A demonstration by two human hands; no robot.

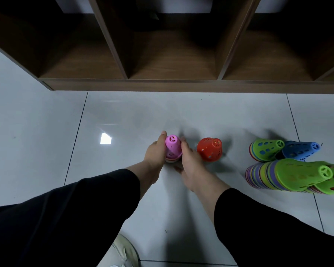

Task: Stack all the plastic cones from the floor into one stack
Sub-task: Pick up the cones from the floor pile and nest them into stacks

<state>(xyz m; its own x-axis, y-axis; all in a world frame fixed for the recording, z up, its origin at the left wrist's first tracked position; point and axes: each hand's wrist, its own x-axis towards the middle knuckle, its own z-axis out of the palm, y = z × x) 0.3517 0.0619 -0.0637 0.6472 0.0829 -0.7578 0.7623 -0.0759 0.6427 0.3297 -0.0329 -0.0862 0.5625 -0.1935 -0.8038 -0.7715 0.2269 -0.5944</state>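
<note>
Pink plastic cone [173,146] topping a short upright stack on the floor [123,116] is sitting between both hands, the left hand [156,151] and right hand [191,162] gripping its sides, a red cone [210,149] just beside the right hand.

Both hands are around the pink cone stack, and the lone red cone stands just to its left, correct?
Not quite: the head view shows the red cone standing just right of the pink cone stack. The left hand and right hand are around that stack.
</note>
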